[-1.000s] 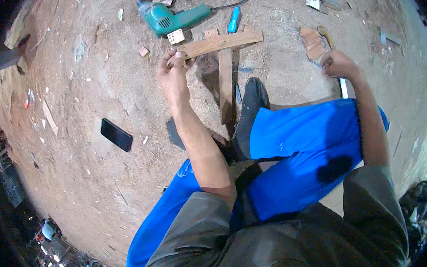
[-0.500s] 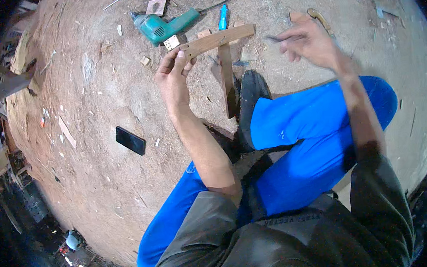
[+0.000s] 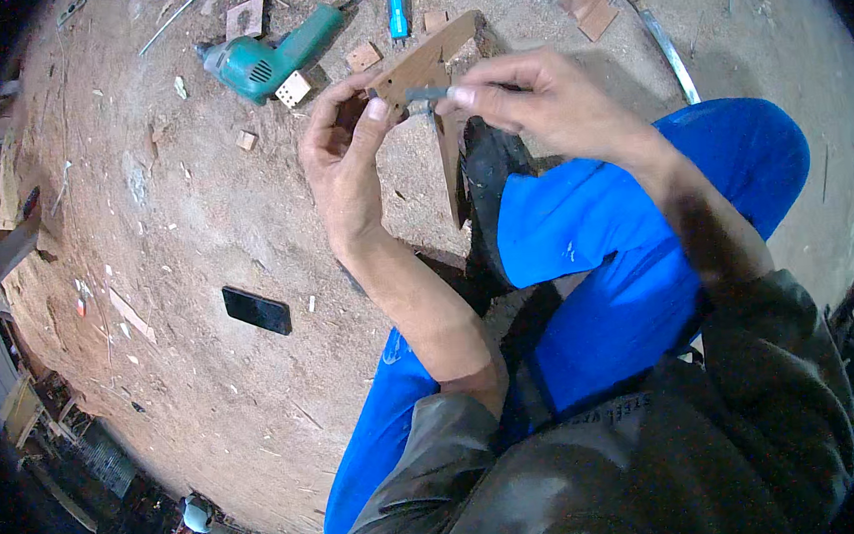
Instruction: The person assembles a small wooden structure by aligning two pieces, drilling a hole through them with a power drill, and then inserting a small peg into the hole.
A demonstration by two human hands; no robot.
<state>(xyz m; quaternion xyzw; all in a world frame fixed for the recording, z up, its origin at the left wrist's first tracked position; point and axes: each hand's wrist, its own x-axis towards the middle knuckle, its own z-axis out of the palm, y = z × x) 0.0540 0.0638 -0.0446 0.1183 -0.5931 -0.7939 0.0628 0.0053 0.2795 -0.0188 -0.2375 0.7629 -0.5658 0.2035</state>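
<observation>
Between your hands was the brown T of flat wooden strips (image 3: 434, 58), slanting up and away to the right; a slack hold could have let it twist at its far end. The green, pistol-shaped power drill (image 3: 276, 63) lay just beyond your left hand (image 3: 344, 163), where a forward jerk could have knocked it. That hand pinched the left end of the T between thumb and fingers. Your right hand (image 3: 544, 102) pinched a slim, dark grey, stick-like piece (image 3: 426, 93) (too blurred to tell its material), pointed toward your left thumb. A skid off the wood could have jabbed that thumb, because it sat right beside the tip.
</observation>
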